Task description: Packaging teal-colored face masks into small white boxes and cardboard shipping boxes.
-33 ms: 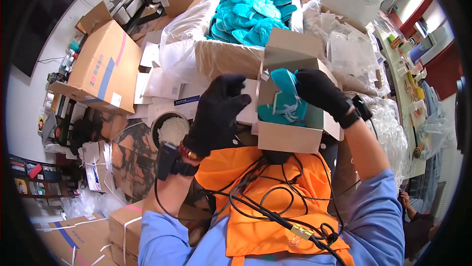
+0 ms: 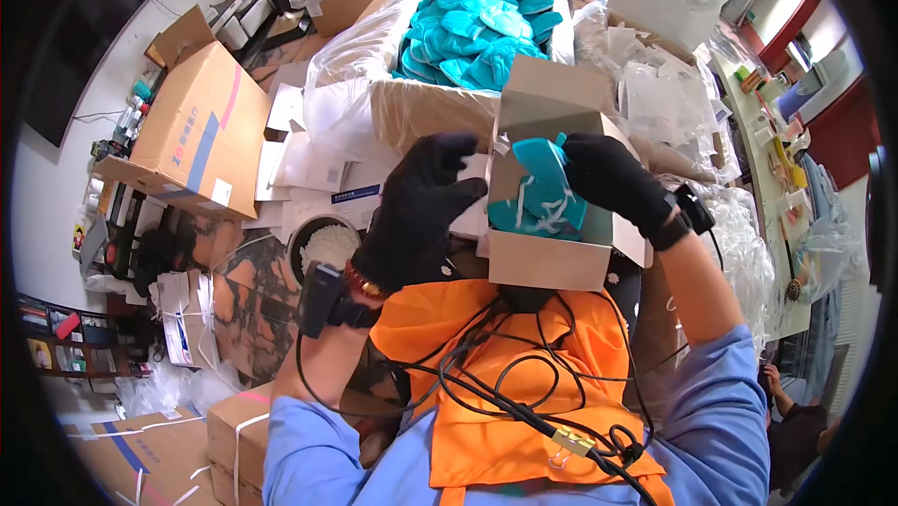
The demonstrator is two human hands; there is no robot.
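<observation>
My right hand, in a black glove, pinches a teal face mask at its edge. That mask hangs tilted inside the mouth of a small open carton, which stands in front of my body with its flap raised. More teal masks with white straps lie within it, partly hidden by the held one. Left of the carton, my gloved left hand is in the air with thumb and fingers apart, nothing visible between them. Beyond the carton, a large plastic-lined box is heaped with teal masks.
A bowl of white pieces sits left of my left hand. Farther left stands a tall brown carton. Clear plastic bags crowd the right, beside a long cluttered table. Black cables cross my orange apron.
My left hand has shifted slightly right, toward the carton. The mask in my right hand has turned a little, and its straps hang differently.
</observation>
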